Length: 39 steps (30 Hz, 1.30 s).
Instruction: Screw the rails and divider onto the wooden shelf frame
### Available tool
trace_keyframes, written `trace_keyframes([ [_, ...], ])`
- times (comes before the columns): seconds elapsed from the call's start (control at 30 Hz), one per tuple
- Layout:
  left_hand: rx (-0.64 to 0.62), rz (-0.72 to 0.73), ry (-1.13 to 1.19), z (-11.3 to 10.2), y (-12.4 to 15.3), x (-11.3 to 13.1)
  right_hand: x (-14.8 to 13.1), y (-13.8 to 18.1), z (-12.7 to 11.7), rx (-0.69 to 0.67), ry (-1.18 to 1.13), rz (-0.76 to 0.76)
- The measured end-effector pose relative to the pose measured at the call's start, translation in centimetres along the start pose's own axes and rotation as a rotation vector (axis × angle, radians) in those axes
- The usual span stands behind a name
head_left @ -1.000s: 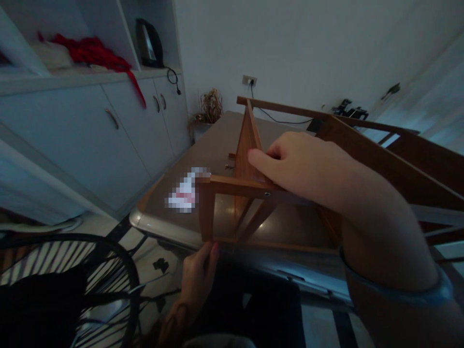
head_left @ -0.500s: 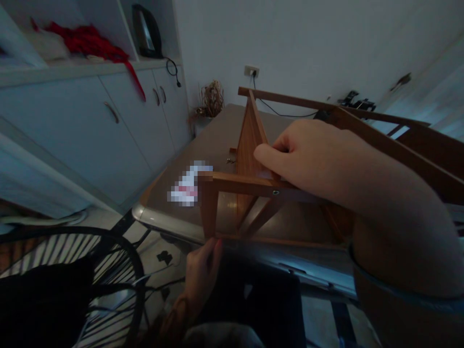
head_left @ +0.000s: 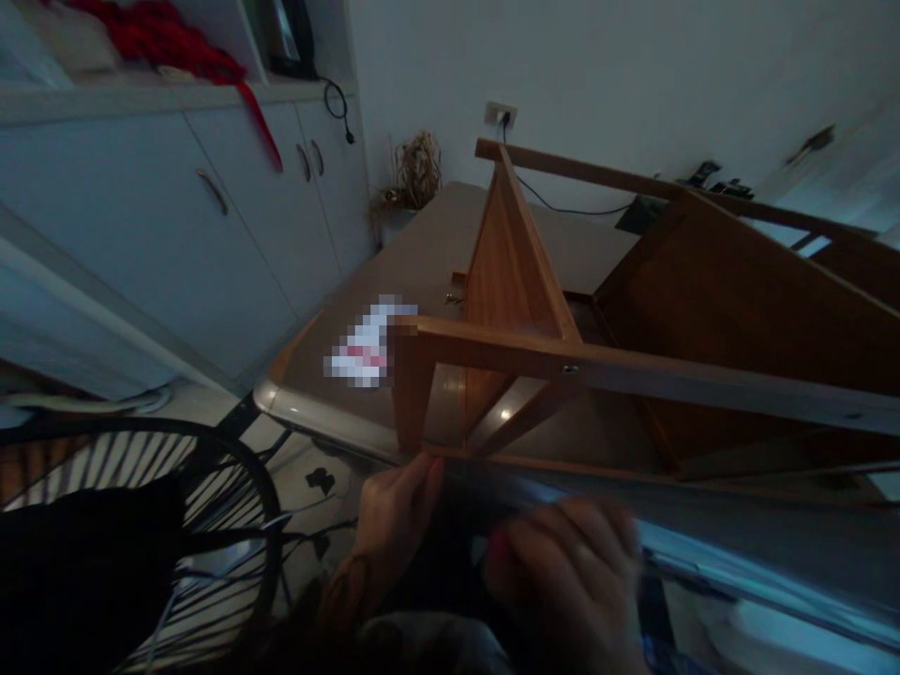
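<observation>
A wooden frame (head_left: 534, 352) of brown rails and panels lies on its side on the grey table (head_left: 422, 253). My left hand (head_left: 394, 520) sits below the table's near edge with its fingertips on the frame's bottom corner post. My right hand (head_left: 569, 572) is low in front of the table edge, blurred by motion, with fingers curled; I cannot make out anything in it. A small screw head (head_left: 568, 369) shows in the frame's top rail.
White cabinets (head_left: 175, 206) with a red cloth (head_left: 161, 33) and a dark kettle (head_left: 285, 37) line the left wall. A black wire chair (head_left: 141, 534) stands at lower left. A wall socket (head_left: 501, 114) with a cable and a dried plant (head_left: 414, 173) sit behind the table.
My right hand left the frame's top rail and dropped down in front of the table edge. My left hand stayed at the bottom corner. The view tilted slightly.
</observation>
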<state>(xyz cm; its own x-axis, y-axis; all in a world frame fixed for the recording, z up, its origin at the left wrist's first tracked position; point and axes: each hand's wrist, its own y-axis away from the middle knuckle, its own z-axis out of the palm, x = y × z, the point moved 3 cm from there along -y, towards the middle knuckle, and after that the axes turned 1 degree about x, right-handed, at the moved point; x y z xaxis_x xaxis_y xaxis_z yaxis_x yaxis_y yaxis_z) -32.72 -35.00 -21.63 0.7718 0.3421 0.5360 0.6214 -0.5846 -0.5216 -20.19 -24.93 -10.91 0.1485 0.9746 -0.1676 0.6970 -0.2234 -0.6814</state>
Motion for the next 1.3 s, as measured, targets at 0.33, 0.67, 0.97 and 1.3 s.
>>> trace_keyframes([
  [0.33, -0.142, 0.109, -0.030, -1.1, -1.5, 1.9, -0.1, 4.5, 8.0, 0.037, -0.138, 0.197],
  [0.67, -0.250, -0.357, 0.511, 1.4, 1.4, 1.0, 0.9, 4.6, 8.3, 0.055, -0.245, 0.326],
  [0.97, -0.337, -0.889, 1.076, 5.6, 4.0, 1.5, 2.2, 5.2, 7.8, 0.041, -0.232, 0.357],
  [1.3, -0.329, -0.773, 1.022, 6.0, 2.9, 1.3, 2.9, 6.0, 7.6, -0.116, 0.038, 0.223],
])
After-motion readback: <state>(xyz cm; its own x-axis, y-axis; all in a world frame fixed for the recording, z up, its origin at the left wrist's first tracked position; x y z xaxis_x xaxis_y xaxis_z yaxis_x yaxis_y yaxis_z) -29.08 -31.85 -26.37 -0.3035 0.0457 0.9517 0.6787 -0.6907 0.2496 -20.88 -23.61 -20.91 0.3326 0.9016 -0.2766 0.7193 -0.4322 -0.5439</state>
